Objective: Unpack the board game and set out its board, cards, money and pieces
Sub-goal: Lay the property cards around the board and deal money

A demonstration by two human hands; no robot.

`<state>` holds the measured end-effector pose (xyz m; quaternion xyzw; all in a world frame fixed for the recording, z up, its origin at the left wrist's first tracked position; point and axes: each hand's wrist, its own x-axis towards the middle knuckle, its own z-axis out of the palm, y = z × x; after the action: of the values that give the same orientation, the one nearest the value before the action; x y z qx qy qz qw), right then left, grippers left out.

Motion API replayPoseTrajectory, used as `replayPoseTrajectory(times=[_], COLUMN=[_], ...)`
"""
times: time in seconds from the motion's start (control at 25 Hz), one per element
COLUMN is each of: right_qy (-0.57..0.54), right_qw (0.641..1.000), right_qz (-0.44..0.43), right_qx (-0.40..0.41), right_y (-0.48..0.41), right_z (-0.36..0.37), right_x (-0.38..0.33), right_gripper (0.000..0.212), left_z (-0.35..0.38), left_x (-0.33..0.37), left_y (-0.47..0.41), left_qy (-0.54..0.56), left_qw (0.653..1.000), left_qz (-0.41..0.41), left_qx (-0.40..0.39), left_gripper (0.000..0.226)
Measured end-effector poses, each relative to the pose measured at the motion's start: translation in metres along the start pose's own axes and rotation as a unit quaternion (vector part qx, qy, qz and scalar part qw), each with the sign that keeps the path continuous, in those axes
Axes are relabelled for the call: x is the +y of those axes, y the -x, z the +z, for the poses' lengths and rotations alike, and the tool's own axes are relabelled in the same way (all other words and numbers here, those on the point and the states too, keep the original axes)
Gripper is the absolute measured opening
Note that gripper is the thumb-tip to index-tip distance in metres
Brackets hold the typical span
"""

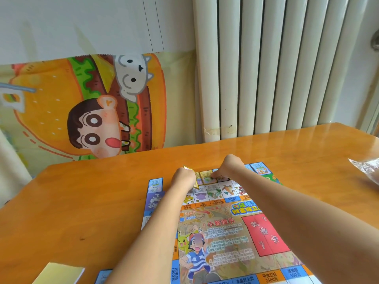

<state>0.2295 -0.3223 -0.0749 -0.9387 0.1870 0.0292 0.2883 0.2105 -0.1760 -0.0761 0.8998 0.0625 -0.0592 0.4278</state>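
Cards sit at the fingertips of both hands. The right hand [230,165] has its fingers curled down, thumb and forefinger together on the edge of a card [207,178] that lies flat at the far edge of the board [225,232]. Just beside it, the left hand [183,178] is closed round a gold stack [195,184], whose corners stick out above and below the fist. Both forearms reach forward over the board, the left across its near left part and the right across its right side. The board lies open and flat on the table [92,201], printed with cartoon figures, a row of creature squares along its far side and a red panel [264,234] right of the middle. Blue cards [154,193] lie in a line touching the board's left edge, and another blue-framed one, the corner card [260,170], lies at the far right corner. At the table's near left edge is a yellow block [59,272] of paper, well apart from the hands. A clear bag [367,168] lies at the right edge. Behind the table stand a white radiator [287,68] and a cartoon poster [86,107] against the wall.
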Motion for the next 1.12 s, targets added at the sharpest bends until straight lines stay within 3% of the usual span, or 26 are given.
replayPoseTrajectory(times=[0.44, 0.56, 0.76, 0.96, 1.12], right_qy=[-0.039, -0.066, -0.165, -0.23, -0.284], right_qw=[0.999, 0.997, 0.98, 0.956, 0.923], right_qz=[-0.003, -0.027, -0.107, -0.17, -0.234], right_qx=[0.004, 0.012, -0.016, -0.061, -0.11], right_y=[0.006, 0.012, 0.046, 0.112, 0.165], right_z=[0.0, -0.009, -0.038, -0.064, -0.058], right_x=[-0.002, -0.004, -0.018, -0.024, -0.004], right_gripper=[0.039, 0.031, 0.027, 0.036, 0.023], left_z=[-0.003, -0.015, -0.04, -0.056, -0.059], left_x=[-0.003, -0.004, 0.007, 0.001, -0.013], left_y=[-0.005, -0.005, 0.033, 0.085, 0.135], left_qy=[0.075, 0.158, 0.382, 0.353, 0.287], left_qw=[0.997, 0.987, 0.923, 0.935, 0.956], left_qz=[-0.022, -0.008, 0.026, 0.036, 0.054], left_qx=[0.028, 0.043, -0.045, -0.003, -0.004], left_gripper=[0.03, 0.031, 0.014, 0.022, 0.023])
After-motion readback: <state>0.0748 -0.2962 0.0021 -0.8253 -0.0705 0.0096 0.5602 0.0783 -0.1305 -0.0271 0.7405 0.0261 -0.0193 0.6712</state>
